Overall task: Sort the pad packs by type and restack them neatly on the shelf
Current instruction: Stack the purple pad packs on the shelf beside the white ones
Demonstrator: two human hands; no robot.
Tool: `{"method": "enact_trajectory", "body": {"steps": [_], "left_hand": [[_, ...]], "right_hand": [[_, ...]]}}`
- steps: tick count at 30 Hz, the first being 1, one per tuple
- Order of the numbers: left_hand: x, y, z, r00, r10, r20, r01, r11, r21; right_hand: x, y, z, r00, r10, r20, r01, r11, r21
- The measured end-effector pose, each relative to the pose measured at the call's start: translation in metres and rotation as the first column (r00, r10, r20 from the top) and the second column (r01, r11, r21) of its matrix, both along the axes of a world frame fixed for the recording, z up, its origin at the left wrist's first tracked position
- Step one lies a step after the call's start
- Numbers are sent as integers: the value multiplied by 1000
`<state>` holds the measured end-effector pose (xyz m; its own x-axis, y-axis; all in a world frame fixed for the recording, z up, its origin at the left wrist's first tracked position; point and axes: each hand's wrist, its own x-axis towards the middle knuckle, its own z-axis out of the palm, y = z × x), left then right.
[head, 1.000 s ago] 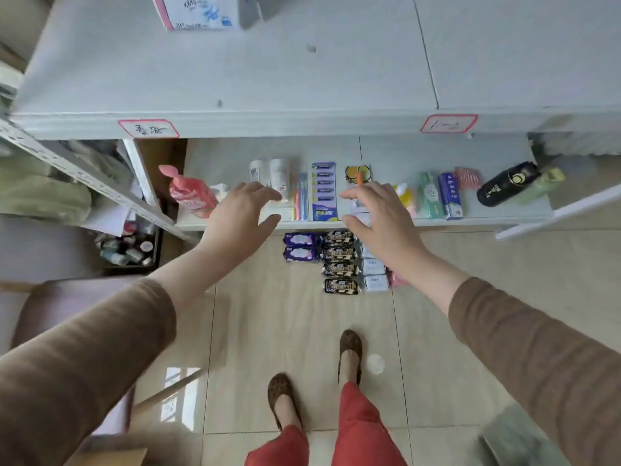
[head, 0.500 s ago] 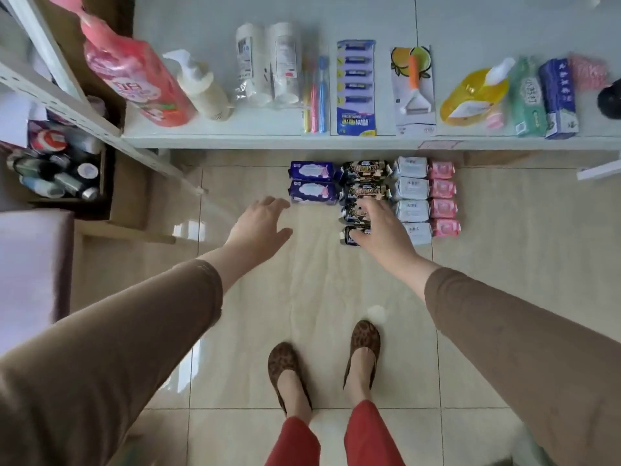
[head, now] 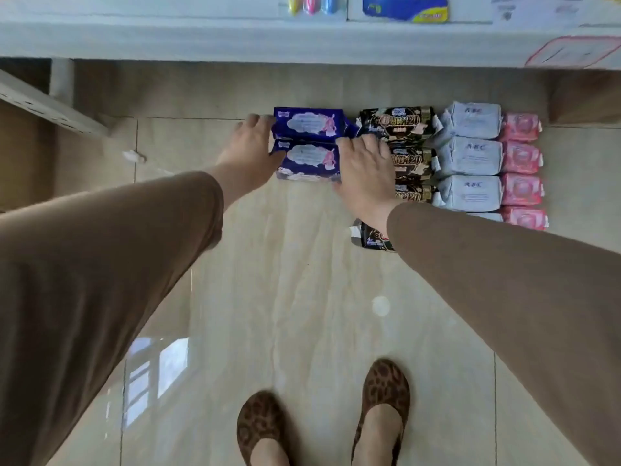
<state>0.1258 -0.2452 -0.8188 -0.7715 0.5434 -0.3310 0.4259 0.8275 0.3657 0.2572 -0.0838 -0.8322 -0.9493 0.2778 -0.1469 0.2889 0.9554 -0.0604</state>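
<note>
Pad packs lie in columns on the tiled floor below the white shelf (head: pixel 302 42). From left: two purple packs (head: pixel 307 124), black packs (head: pixel 400 121), pale grey packs (head: pixel 470 121) and pink packs (head: pixel 521 127). My left hand (head: pixel 250 153) presses against the left ends of both purple packs, thumb on the nearer purple pack (head: pixel 307 159). At the right end of that nearer pack is my right hand (head: pixel 364 173), which covers part of the black column. The purple packs sit squeezed between both hands, still on the floor. One black pack (head: pixel 369 237) is half hidden under my right sleeve.
The shelf edge carries a red-bordered label (head: pixel 571 52), with toothbrushes (head: pixel 311 3) and a blue card pack (head: pixel 405 6) above it. A slanted metal shelf rail (head: pixel 50 109) stands at the left. My feet in leopard-print shoes (head: pixel 386 391) are on the tiles below.
I have bent lower and closer to the floor. Both hands moved forward from open reaching onto the two ends of the purple packs; the right hand left the black column's near end.
</note>
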Motion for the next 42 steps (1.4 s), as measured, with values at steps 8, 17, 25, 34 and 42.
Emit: {"method": "enact_trajectory", "body": {"steps": [8, 17, 25, 34, 42], "left_hand": [[-45, 40, -56, 998, -57, -41, 56, 998, -37], [-40, 45, -65, 1000, -8, 4, 8, 994, -109], [0, -44, 82, 993, 7, 121, 5, 995, -96], [38, -77, 401, 984, -21, 176, 2, 994, 109], [36, -45, 663, 997, -72, -2, 69, 950, 304]], "right_hand": [[-18, -5, -53, 993, 116, 3, -115, 978, 175], [-8, -26, -52, 988, 114, 104, -113, 993, -11], [56, -23, 92, 979, -54, 196, 186, 632, -753], [108, 5, 404, 920, -260, 292, 352, 229, -907], [111, 40, 653, 951, -295, 91, 149, 179, -973]]}}
